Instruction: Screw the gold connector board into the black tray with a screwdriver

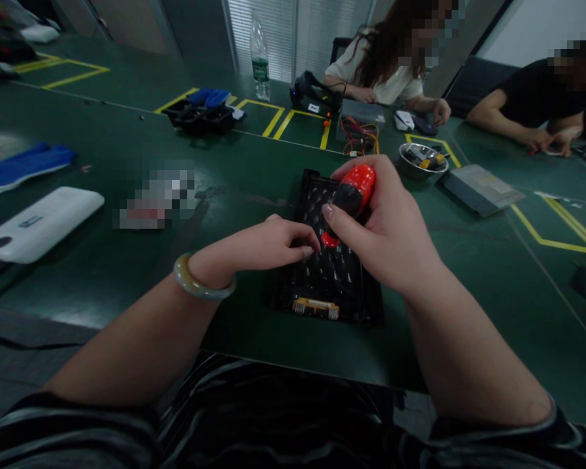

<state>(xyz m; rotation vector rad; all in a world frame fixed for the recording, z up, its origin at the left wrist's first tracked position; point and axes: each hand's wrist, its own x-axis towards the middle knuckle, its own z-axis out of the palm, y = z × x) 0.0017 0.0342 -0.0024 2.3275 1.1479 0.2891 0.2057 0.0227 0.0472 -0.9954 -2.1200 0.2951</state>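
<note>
My right hand (385,234) is wrapped round a red and black electric screwdriver (352,193), held upright with its tip down on a black finned panel (329,273) lying on the green table (102,273). My left hand (266,244), a pale bangle on its wrist, rests on the panel's left part with its fingertips pinched together beside the screwdriver's tip; whether anything is between them is too small to see. A yellowish connector (316,308) sits at the panel's near edge.
A white device (34,225) and blue gloves (22,164) lie at left. A metal bowl (422,161), a grey box with wires (361,124), a black tray (202,117) and a water bottle (260,58) stand farther back. Two other people sit across the table at right.
</note>
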